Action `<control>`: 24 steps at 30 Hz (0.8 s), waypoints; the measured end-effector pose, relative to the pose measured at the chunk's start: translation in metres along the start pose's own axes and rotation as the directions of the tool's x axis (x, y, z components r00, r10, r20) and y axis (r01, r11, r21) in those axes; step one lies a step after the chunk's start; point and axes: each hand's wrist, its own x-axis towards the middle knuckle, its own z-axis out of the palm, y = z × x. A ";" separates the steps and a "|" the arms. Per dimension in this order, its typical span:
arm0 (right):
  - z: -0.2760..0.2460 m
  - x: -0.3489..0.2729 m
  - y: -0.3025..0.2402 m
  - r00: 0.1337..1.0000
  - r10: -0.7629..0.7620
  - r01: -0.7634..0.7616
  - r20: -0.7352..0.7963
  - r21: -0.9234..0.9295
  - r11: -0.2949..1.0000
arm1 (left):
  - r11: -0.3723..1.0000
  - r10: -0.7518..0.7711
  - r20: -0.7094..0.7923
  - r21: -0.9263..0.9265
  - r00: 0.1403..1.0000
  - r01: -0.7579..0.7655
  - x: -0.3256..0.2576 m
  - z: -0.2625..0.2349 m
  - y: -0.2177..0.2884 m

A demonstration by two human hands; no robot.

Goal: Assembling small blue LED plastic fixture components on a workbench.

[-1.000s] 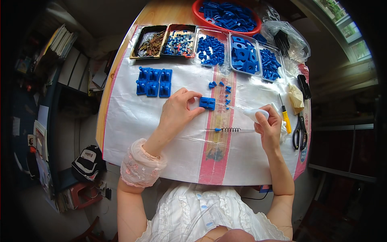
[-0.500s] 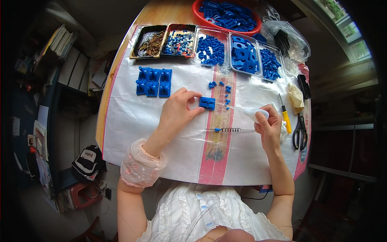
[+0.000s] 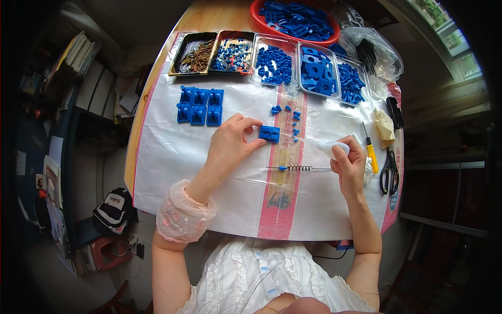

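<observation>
Thumb and fingers of my left hand [image 3: 232,140] pinch the left edge of a blue plastic piece [image 3: 269,134], which rests on the covered table. My right hand [image 3: 351,165] is closed round a small white squeeze bottle [image 3: 334,148]; its nozzle points left, apart from the piece. Between my hands, nearer to me, lies a thin dark wire spring tool [image 3: 299,168] with a blue tip. Small blue cones and pegs [image 3: 296,116] lie scattered just beyond the piece. Assembled blue pieces [image 3: 198,106] stand in two rows beyond my left hand.
Along the back are a tray of brass-coloured screws [image 3: 197,56], a tray of nuts [image 3: 232,54], clear boxes of blue parts [image 3: 317,71] and a red basin [image 3: 256,18]. At right lie a yellow-handled screwdriver [image 3: 371,157], scissors [image 3: 389,175] and a plastic bag [image 3: 389,52].
</observation>
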 end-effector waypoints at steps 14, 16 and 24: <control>0.001 -0.001 -0.001 1.000 0.003 -0.003 -0.004 0.007 1.000 | 1.000 -0.008 0.003 -0.007 1.000 0.008 0.000 0.000 0.000; 0.001 0.000 0.000 1.000 0.000 0.000 0.003 0.005 1.000 | 1.000 -0.007 0.004 -0.006 1.000 0.007 0.000 0.000 0.001; 0.002 -0.001 -0.003 1.000 0.009 -0.009 -0.011 0.013 1.000 | 1.000 0.001 -0.001 -0.001 1.000 -0.001 0.000 0.000 0.000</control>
